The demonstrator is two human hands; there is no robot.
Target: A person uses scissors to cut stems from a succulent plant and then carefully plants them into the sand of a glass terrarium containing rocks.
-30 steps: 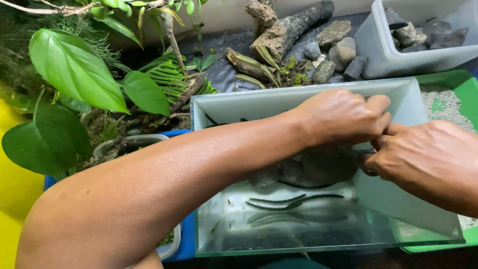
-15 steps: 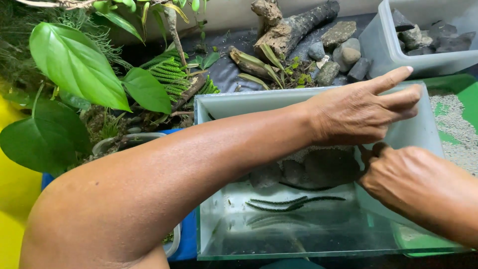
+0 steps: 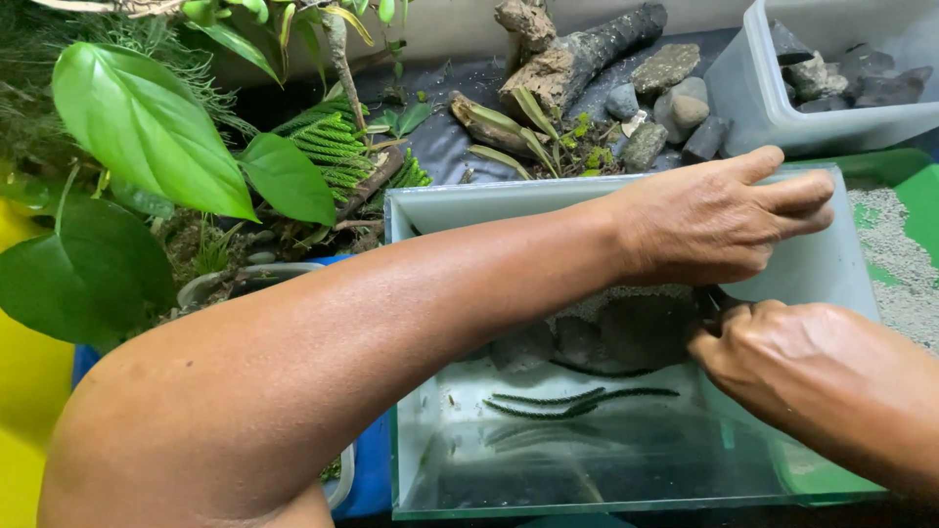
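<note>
Glass tank (image 3: 626, 469) sits centre, front edge nearest camera; dark stones (image 3: 606, 337) and long tweezers (image 3: 577, 399) inside. Left hand (image 3: 714, 225) lies flat over rear wall, fingers extended. Right hand (image 3: 782, 357) curled inside tank at stones; grasp not discernible. Leafy plants (image 3: 147, 147) left, grey bin of rocks (image 3: 831, 78) behind

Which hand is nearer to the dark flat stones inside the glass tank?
Right. The right hand is lowered into the glass tank right beside the stones; the left hand hovers above them, fingers stretched toward the tank's right wall.
</note>
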